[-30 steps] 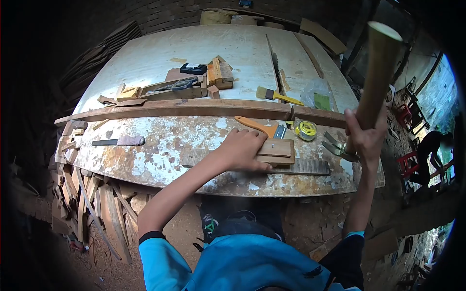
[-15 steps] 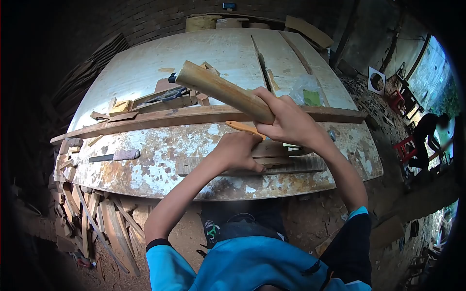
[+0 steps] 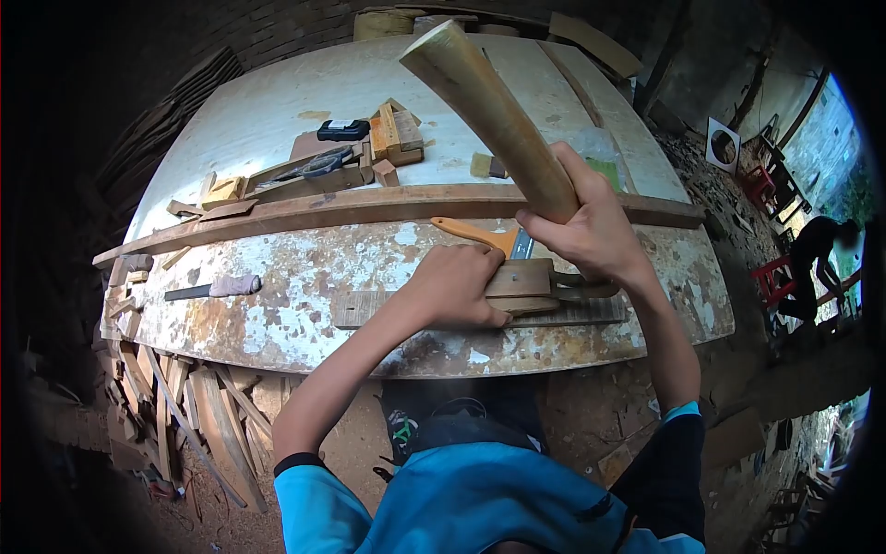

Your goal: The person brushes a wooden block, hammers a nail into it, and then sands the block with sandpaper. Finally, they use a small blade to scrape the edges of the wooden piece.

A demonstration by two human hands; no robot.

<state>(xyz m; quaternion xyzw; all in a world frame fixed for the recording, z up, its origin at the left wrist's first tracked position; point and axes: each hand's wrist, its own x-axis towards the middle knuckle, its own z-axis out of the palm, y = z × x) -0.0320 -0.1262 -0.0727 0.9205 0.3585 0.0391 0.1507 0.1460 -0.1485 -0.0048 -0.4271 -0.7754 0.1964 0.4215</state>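
Both hands busy — my left hand (image 3: 457,286) presses flat on the wood block (image 3: 521,277), steadying it, while my right hand (image 3: 591,231) wraps tight around the hammer handle (image 3: 494,102), raised above.

Right hand (image 3: 591,235) now sits higher and farther right than half a second ago. Wooden handle (image 3: 494,111) has swung from lying low and leftward across the bench to angling steeply up and far. A second ago it stood upright at far right. Hammer head (image 3: 581,286) now against the small block (image 3: 521,277).
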